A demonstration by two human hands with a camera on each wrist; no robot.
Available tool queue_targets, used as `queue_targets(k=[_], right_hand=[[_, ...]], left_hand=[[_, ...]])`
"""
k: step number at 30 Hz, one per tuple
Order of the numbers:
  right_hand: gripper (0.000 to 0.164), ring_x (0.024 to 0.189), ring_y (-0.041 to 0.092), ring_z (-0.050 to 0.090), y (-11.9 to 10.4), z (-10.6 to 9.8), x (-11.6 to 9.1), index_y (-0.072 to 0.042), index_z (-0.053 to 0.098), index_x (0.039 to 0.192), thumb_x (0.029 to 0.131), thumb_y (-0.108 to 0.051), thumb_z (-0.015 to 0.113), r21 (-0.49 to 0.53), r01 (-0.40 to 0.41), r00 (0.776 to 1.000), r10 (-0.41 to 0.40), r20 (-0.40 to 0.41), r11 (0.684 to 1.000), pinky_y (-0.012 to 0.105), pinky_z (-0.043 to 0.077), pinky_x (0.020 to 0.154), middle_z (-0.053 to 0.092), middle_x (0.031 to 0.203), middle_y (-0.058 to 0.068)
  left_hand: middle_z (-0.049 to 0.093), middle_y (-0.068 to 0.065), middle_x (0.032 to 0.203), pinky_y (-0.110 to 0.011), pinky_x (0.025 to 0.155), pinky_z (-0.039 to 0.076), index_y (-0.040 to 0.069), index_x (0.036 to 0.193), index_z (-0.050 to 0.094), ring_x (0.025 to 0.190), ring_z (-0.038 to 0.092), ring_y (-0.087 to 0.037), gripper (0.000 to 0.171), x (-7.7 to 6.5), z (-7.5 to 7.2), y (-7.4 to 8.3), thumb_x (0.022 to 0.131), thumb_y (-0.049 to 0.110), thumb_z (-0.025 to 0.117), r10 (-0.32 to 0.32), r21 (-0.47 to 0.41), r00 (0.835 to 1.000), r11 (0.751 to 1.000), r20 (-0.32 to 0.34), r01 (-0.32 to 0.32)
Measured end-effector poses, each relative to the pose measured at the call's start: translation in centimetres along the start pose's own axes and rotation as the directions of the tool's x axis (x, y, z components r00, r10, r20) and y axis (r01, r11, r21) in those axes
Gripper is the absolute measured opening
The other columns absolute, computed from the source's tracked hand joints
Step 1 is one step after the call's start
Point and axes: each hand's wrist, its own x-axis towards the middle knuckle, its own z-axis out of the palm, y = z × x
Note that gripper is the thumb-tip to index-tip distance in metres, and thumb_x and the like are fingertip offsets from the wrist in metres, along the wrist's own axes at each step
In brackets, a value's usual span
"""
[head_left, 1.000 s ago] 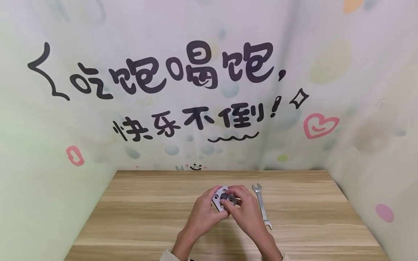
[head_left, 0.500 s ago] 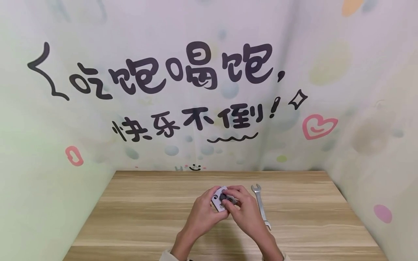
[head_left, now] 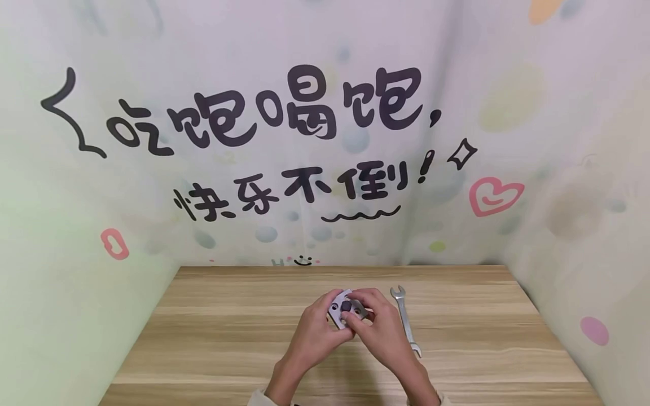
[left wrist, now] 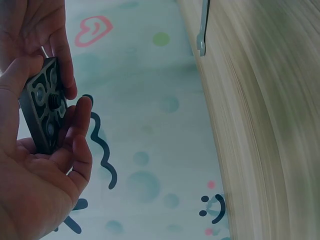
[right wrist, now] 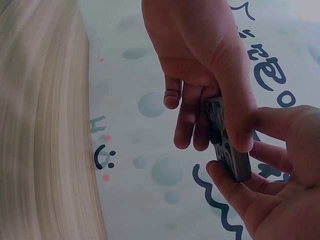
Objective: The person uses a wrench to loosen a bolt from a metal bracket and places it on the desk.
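A square grey metal plate [head_left: 336, 318] with round holes is held up above the table in the head view. My left hand [head_left: 316, 334] grips it along its left and near edges. A dark bolt [head_left: 346, 306] stands at the plate's middle. My right hand [head_left: 382, 327] bends over the plate from the right, thumb and forefinger at the bolt's head. In the left wrist view the plate's ribbed face [left wrist: 37, 112] shows, with a dark stub [left wrist: 54, 101] at its centre. The right wrist view has the plate [right wrist: 241, 162] nearly edge-on, partly covered by my right thumb.
An open-ended wrench [head_left: 404, 318] lies on the wood-grain table [head_left: 223, 338], just right of my right hand. Printed cloth walls [head_left: 386, 34] with black lettering stand behind the table and at both sides.
My right thumb and forefinger shift around the bolt's head, closer together half a second ago and wider apart now. The left hand and the plate stay almost in place; the wrench has not moved.
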Motion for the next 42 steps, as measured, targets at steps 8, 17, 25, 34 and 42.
queue_targets(k=[8,17,25,34,42], right_hand=[[0.033,0.087,0.007,0.058,-0.14,0.15,-0.16,-0.018,0.064,0.100,0.069,-0.014,0.077,-0.038,0.007,1.000,-0.008,-0.019,0.999,0.023,0.050,0.068,0.057,0.099,-0.007],[0.031,0.086,0.008,0.059,-0.04,0.25,-0.18,-0.020,0.065,0.095,0.067,-0.020,0.078,-0.073,0.005,0.998,-0.010,-0.064,0.997,0.023,0.050,0.066,0.058,0.097,-0.009],[0.023,0.085,0.008,0.060,-0.04,0.31,-0.18,-0.022,0.062,0.086,0.068,-0.020,0.077,-0.054,-0.020,0.998,0.017,-0.067,0.998,0.022,0.050,0.065,0.058,0.095,-0.007],[0.019,0.084,0.007,0.060,-0.17,0.28,-0.12,-0.022,0.063,0.084,0.070,-0.018,0.076,-0.049,-0.012,0.998,0.009,-0.065,0.999,0.023,0.050,0.065,0.059,0.097,-0.006],[0.020,0.086,0.007,0.060,-0.10,0.25,-0.10,-0.021,0.066,0.087,0.071,-0.016,0.075,-0.047,0.010,0.998,-0.013,-0.065,0.999,0.022,0.050,0.065,0.059,0.100,-0.004]], left_hand=[[0.056,0.011,0.102,-0.028,0.069,0.046,0.025,0.119,0.051,0.081,0.052,-0.005,0.057,-0.12,0.09,-0.18,0.066,0.027,0.073,0.016,0.022,1.000,1.000,-0.017,-0.016],[0.055,0.011,0.104,-0.028,0.071,0.047,0.023,0.120,0.050,0.084,0.053,-0.005,0.057,-0.04,0.14,-0.01,0.068,0.030,0.073,0.004,0.014,1.000,1.000,0.001,-0.004],[0.055,0.011,0.105,-0.031,0.070,0.048,0.024,0.121,0.050,0.083,0.052,-0.005,0.057,-0.01,0.17,0.02,0.070,0.031,0.072,-0.019,0.001,1.000,1.000,0.022,0.019],[0.054,0.011,0.105,-0.028,0.069,0.048,0.025,0.122,0.049,0.084,0.052,-0.006,0.058,0.01,0.16,0.03,0.070,0.034,0.072,-0.034,0.012,0.999,0.999,0.025,0.034],[0.055,0.012,0.103,-0.022,0.067,0.045,0.025,0.120,0.050,0.082,0.052,-0.005,0.057,0.00,0.06,0.12,0.069,0.033,0.073,-0.009,0.020,1.000,1.000,0.011,0.009]])
